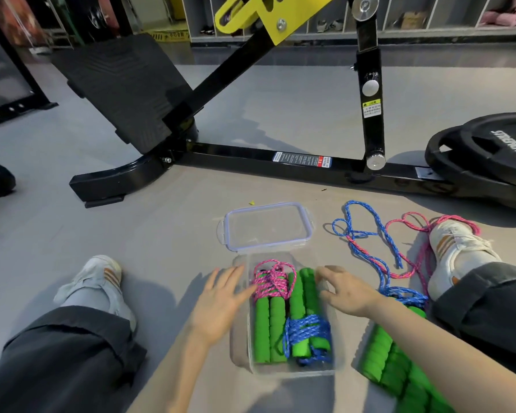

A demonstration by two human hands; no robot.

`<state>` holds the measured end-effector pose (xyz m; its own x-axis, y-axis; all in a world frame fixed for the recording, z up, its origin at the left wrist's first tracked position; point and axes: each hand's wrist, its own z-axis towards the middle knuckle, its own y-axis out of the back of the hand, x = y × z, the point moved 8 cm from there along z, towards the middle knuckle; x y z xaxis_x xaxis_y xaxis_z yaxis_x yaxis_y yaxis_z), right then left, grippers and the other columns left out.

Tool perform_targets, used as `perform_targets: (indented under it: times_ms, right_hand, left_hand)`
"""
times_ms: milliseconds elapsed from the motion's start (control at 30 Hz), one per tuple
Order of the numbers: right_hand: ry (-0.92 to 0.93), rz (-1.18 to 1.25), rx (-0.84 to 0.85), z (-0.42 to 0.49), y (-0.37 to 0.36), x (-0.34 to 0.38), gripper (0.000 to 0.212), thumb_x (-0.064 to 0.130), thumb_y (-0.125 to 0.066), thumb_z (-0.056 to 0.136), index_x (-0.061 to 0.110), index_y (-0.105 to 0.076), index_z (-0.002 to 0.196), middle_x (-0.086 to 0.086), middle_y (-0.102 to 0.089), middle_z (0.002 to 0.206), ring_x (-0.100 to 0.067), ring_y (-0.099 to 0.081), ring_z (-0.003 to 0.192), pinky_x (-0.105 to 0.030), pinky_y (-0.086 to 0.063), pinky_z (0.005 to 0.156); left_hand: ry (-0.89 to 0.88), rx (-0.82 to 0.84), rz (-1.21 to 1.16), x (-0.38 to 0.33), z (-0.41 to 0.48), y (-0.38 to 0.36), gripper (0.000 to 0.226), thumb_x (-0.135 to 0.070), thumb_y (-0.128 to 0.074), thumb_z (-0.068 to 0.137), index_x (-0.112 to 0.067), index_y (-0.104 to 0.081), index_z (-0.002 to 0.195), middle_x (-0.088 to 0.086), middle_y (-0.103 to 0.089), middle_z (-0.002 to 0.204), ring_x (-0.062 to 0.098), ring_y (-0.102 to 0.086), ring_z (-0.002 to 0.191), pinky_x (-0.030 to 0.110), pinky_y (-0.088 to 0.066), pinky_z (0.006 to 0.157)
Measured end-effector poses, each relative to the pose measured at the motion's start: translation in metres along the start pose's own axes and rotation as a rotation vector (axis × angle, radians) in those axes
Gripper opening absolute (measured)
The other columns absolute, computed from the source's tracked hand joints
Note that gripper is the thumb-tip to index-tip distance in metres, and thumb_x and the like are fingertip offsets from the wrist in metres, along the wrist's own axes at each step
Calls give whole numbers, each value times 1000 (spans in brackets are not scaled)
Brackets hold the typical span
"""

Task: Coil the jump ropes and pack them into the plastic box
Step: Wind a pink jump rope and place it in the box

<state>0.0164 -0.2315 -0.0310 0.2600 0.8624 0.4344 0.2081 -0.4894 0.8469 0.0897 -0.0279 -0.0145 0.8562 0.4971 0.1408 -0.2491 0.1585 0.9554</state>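
Fingers of left hand (221, 302) spread, flat against left wall of plastic box (283, 369), lower centre of frame. Right hand (347, 290) fingers spread, loosely curved, at right wall. Inside box: pink-coiled rope (270, 283), blue-coiled rope (307, 330). Behind box, lid (267, 226). Right of lid, loose ropes (370, 242).

A gym floor.
A black weight bench frame (251, 158), stacked weight plates (489, 150) and shoe cubbies (325, 22) along the wall stand on grey flooring (161, 222).
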Motion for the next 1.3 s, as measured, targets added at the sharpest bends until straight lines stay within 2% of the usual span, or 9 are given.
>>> perform_targets:
  times_ms: [367, 600, 700, 833, 967, 1067, 1133, 1233, 1300]
  right_hand:
    - [91, -143, -135, -2, 7, 18, 54, 23, -37, 99, 23, -17, 149, -5, -37, 147, -23, -31, 134, -32, -28, 108]
    - [118, -326, -93, -13, -1, 25, 66, 58, -10, 94, 24, -18, 149, -3, -14, 157, -21, -7, 145, -33, -2, 116]
    - [187, -341, 12, -23, -20, 32, 106, 80, 14, 63, 26, -15, 150, -4, -11, 158, -20, -3, 146, -33, 6, 116]
    - [185, -490, 97, -29, -40, 23, 86, 76, -6, 84, 21, -13, 150, -8, -46, 143, -23, -44, 132, -35, -10, 111]
    - [165, -519, 164, -13, -49, 2, 67, 61, -8, 94, 24, -37, 142, 1, -62, 126, -14, -60, 114, -29, -17, 107]
    - [231, -617, 122, -2, -39, -3, 76, 59, -3, 94, 20, -62, 122, 4, -63, 125, -8, -59, 114, -24, -32, 104]
    - [206, -670, 131, 3, -31, 0, 87, 65, 4, 89, 16, -57, 128, 0, -54, 135, -10, -54, 121, -26, -42, 100]
    - [321, -563, 142, 11, -36, 7, 105, 78, 3, 70, 11, -9, 150, 1, 5, 154, -15, -5, 146, -29, 3, 115]
    - [296, -571, 142, 16, -38, 8, 90, 70, -20, 85, 12, 2, 150, 0, 13, 156, -13, 7, 145, -27, 8, 115]
  left_hand:
    - [-3, 135, 63, -21, -16, -1, 44, -50, -90, 37, -22, -66, 60, -4, -60, 63, 18, -65, 69, 47, -33, 94]
    - [171, 133, -119, -52, -9, -1, 44, -57, -40, 70, -21, -61, 56, -7, -56, 52, 15, -57, 53, 33, -33, 77]
    - [142, 118, -136, -60, -4, 0, 36, -59, -60, 62, -24, -64, 68, -7, -58, 65, 15, -59, 63, 31, -32, 76]
    - [183, 256, -157, -41, 5, -9, 80, -73, -50, 59, -21, -67, 116, 7, -57, 131, 25, -55, 119, 40, -25, 104]
    - [118, 400, -183, -35, 15, -18, 102, -73, -46, 80, -14, -5, 153, 5, 13, 157, 20, 10, 147, 36, 12, 118]
    - [243, 482, -223, -35, 12, -28, 103, -72, -41, 86, -10, 7, 153, 7, 13, 159, 17, 14, 146, 34, 15, 117]
    - [304, 494, -258, -37, 11, -34, 102, -72, -38, 86, -8, 5, 153, 9, 9, 160, 17, 10, 147, 34, 13, 117]
    - [333, 525, -231, -36, 16, -41, 103, -75, -38, 84, -6, -5, 153, 11, -2, 160, 18, -1, 148, 34, 7, 119]
    - [337, 542, -218, -35, 22, -43, 104, -77, -38, 83, -5, -11, 152, 13, -11, 159, 19, -9, 147, 35, 4, 119]
